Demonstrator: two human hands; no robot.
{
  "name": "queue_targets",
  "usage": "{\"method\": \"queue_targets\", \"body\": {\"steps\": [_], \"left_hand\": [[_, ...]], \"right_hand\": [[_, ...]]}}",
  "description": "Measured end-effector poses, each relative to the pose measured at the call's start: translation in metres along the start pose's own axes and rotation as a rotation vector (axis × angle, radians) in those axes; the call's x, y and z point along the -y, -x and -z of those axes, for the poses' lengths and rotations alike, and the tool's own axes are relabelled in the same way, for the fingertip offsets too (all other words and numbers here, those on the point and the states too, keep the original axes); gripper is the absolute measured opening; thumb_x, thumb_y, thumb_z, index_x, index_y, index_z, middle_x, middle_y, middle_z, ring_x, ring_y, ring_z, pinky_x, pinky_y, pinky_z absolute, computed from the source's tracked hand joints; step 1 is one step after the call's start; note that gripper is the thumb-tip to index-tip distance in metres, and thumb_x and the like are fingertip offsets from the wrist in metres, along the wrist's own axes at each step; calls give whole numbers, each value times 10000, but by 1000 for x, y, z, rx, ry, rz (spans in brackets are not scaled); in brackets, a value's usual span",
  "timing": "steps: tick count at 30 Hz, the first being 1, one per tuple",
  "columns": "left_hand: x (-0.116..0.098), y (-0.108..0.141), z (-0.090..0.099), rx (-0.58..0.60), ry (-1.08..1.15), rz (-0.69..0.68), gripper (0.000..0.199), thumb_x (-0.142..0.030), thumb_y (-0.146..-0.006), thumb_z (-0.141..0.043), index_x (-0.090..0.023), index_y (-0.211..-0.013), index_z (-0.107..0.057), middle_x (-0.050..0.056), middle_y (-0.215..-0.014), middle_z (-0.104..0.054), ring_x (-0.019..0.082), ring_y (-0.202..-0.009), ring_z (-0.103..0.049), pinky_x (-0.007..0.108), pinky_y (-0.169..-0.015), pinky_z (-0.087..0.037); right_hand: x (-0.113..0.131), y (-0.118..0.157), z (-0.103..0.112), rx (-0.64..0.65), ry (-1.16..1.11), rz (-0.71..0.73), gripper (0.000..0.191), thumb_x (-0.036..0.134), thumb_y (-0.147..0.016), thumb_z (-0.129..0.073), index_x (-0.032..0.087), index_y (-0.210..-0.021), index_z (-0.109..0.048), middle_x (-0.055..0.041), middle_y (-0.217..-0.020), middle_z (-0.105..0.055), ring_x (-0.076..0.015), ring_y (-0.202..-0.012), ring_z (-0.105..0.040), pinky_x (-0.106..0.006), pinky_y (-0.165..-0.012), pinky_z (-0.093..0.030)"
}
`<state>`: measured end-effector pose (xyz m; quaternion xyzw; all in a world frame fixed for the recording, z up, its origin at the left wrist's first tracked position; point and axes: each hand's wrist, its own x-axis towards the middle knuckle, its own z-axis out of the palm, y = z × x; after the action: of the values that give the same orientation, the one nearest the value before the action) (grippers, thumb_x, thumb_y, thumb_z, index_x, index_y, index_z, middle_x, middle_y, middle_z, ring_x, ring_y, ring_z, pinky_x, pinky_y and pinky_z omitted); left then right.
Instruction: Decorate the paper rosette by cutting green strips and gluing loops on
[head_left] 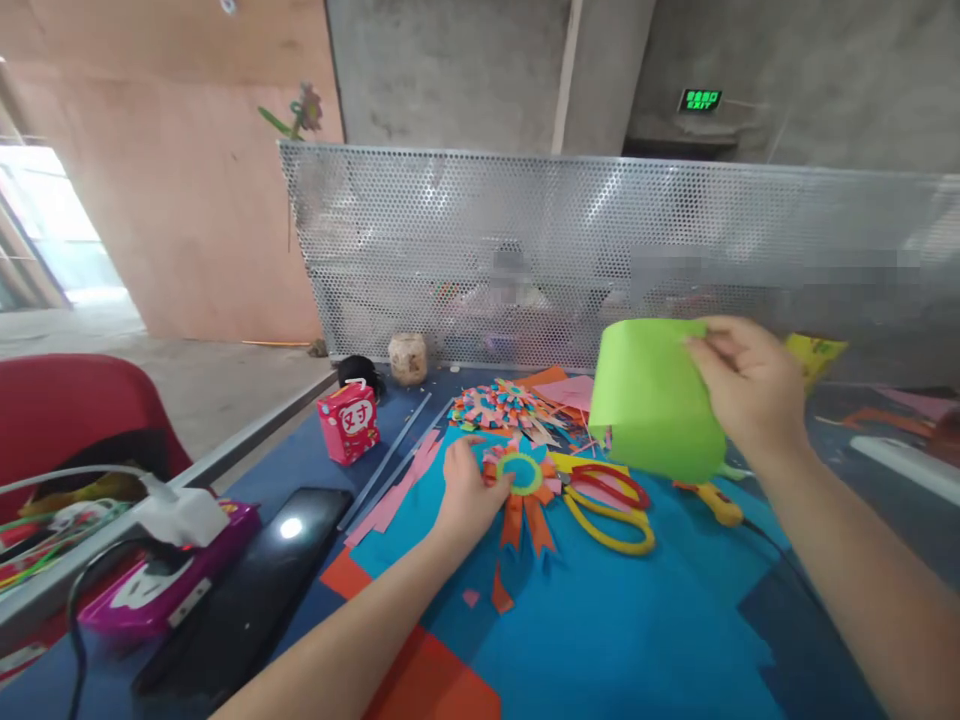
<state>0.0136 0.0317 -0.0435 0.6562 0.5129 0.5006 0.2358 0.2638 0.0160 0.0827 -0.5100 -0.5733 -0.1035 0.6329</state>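
While right hand (pixel 750 390) pinches green paper (pixel 656 400), left hand (pixel 466 490), fingers spread, touches rosette (pixel 525 502); apparently sheet handling, next move likely needing steady placement.

Item counts
Left hand (pixel 466 490): one rosette (pixel 537 490) touched, two rods (pixel 385 461) leftward. Right hand (pixel 750 385): one sheet (pixel 654 400). Between: one pair of scissors (pixel 611 544).

The green sheet (pixel 656 400) looks like smooth, matt paper; the rosette (pixel 538 475) is matt paper too; the scissors handles (pixel 634 517) are glossy plastic; the phone (pixel 247 590) has a glassy shine; the perforated screen (pixel 450 230) is shiny metal; the wall (pixel 465 60) is rough concrete.
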Motion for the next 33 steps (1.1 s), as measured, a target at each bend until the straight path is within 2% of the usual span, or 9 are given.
{"method": "queue_targets", "body": {"steps": [2, 4, 8, 11, 15, 20, 23, 28, 33], "left_hand": [[-8, 1, 5, -41, 31, -32, 508, -363, -654, -602, -163, -1084, -419, 126, -1139, -453, 266, -1130, -388, 418, -910, -321], [-18, 3, 9, 48, 232, 5, 451, -419, -748, -493, -190, -1127, -408, 112, -1202, -442, 238, -1151, -390, 396, -933, -308], [-29, 5, 9, 349, 646, 94, 489, -426, -774, -465, -187, -1190, -370, 133, -1254, -433, 231, -1102, -458, 359, -863, -385], [-27, 6, 5, 383, 662, 111, 577, -356, -697, -596, -195, -1205, -376, 133, -1258, -439, 252, -1136, -423, 351, -843, -399], [-24, 5, 9, 399, 514, 65, 516, -309, -657, -647, -186, -1126, -471, 94, -1082, -566, 220, -1052, -489, 303, -814, -407], [-31, 2, 18, 517, 544, 121, 264, -349, -659, -633, -161, -799, -512, -29, -629, -562, 102, -566, -557, 217, -539, -429], [-32, -5, 21, 370, 641, 169, 297, -388, -645, -630, -184, -751, -441, -47, -601, -577, 104, -523, -565, 219, -511, -441], [-15, -22, 27, -101, 586, 246, 274, -362, -648, -617, -193, -771, -441, -68, -509, -548, 109, -444, -552, 204, -438, -427], [0, -30, 33, -140, 484, 220, 210, -247, -704, -563, -182, -891, -493, -24, -568, -604, 133, -483, -592, 229, -465, -461]], "right_hand": [[2, 14, -9, 160, -121, -205, 255, 335, -702, -574, 189, -910, -594, -48, -799, -674, -180, -681, -623, -327, -633, -498], [1, 28, -18, 292, -180, -312, 218, 315, -686, -579, 191, -864, -596, -35, -767, -676, -183, -675, -623, -336, -642, -499], [-6, 54, -32, 507, -235, -350, 172, 308, -686, -569, 202, -820, -585, -27, -812, -675, -187, -747, -618, -334, -699, -486], [-8, 65, -34, 638, -269, -386, 189, 339, -704, -549, 213, -841, -575, -20, -843, -672, -180, -761, -613, -320, -702, -480], [-10, 67, -33, 679, -362, -513, 266, 387, -704, -549, 209, -901, -569, -22, -861, -662, -170, -734, -608, -305, -669, -481], [-20, 66, -37, 628, -545, -675, 338, 426, -765, -446, 202, -1005, -523, -56, -970, -641, -181, -845, -609, -313, -730, -482], [-25, 69, -38, 664, -649, -671, 377, 446, -813, -337, 214, -1077, -476, -66, -1085, -597, -181, -911, -597, -308, -734, -488], [-30, 77, -40, 794, -481, -459, 316, 364, -836, -268, 196, -1070, -397, -96, -1034, -614, -158, -777, -632, -293, -625, -499], [-32, 82, -41, 880, -215, -278, 299, 310, -857, -212, 180, -1015, -431, -98, -975, -616, -176, -834, -605, -328, -697, -466]]}}
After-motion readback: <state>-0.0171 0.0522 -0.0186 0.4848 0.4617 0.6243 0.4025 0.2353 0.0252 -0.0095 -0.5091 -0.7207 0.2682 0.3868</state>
